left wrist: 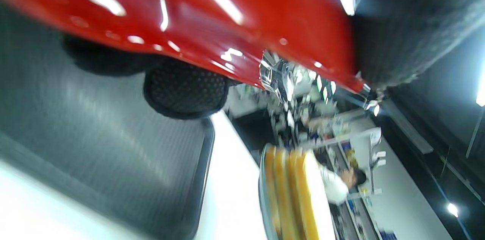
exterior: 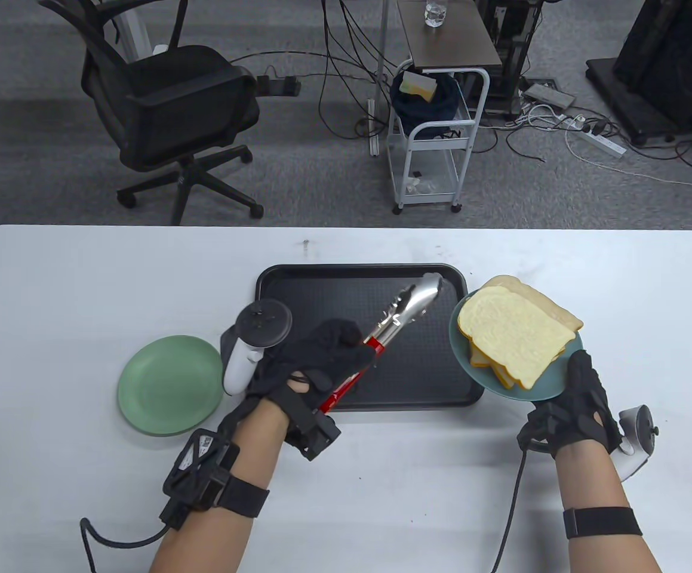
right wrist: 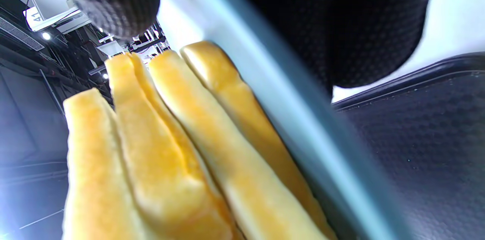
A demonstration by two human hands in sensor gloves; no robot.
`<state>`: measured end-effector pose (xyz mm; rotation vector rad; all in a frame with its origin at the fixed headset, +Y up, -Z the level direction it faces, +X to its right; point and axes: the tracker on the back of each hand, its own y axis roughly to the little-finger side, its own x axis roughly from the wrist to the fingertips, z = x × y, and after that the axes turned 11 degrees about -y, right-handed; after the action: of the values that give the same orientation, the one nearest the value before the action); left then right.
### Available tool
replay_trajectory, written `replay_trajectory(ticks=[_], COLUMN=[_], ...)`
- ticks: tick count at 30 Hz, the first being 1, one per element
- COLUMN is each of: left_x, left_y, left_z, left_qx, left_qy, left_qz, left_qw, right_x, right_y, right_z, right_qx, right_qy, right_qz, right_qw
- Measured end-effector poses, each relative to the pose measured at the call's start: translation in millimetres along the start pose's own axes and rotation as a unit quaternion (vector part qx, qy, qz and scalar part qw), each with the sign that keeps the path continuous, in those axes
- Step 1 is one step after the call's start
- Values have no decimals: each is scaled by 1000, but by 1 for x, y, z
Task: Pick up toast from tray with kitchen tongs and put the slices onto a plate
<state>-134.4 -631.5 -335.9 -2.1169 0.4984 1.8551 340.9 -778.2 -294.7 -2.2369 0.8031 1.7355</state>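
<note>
My left hand (exterior: 316, 358) grips the red handle of the steel kitchen tongs (exterior: 408, 307); their tips hang over the far right of the black tray (exterior: 298, 286) and hold nothing. The tray bears no toast. My right hand (exterior: 578, 400) holds a blue plate (exterior: 471, 364) lifted and tilted toward the tray, its thumb on the near rim. Several slices of toast (exterior: 513, 337) are stacked on that plate. The left wrist view shows the blurred red handle (left wrist: 227, 16) and the toast edges (left wrist: 291, 194). Close up in the right wrist view are the toast (right wrist: 170, 149) and plate rim (right wrist: 303, 126).
A green plate (exterior: 169, 382) lies on the white table (exterior: 83, 268) left of the tray, bare. Beyond the table's far edge stand an office chair (exterior: 166, 107) and a small white cart (exterior: 435, 119), with cables on the floor.
</note>
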Motion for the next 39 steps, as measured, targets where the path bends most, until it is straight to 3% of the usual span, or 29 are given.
replay_trajectory(ticks=[5,8,10,12,13,19,28,39], left_x=[-19,-29,-34,-35,-35,-37,-40,-40], left_y=[-18,-9,10,32,46,114,176,194], left_z=[70,100,115,121,123,116,93,84], left_qx=[111,209,279,321,347,429,468,474], left_qy=[-175,-278,-340,-360,-366,-332,-272,-252], left_qz=[-24,3,44,80,104,189,238,255], left_qw=[978,938,897,872,857,818,807,804], right_x=[0,1,1,1,1,1,2,2], right_y=[0,0,0,0,0,1,3,3], right_z=[0,0,0,0,0,0,0,0], right_qx=[1,1,1,0,0,-1,-6,-10], right_qy=[-1,-2,-2,-2,-2,-4,2,5], right_qz=[-1,-1,0,0,0,2,5,4], right_qw=[1000,1000,1000,1000,1000,1000,1000,1000])
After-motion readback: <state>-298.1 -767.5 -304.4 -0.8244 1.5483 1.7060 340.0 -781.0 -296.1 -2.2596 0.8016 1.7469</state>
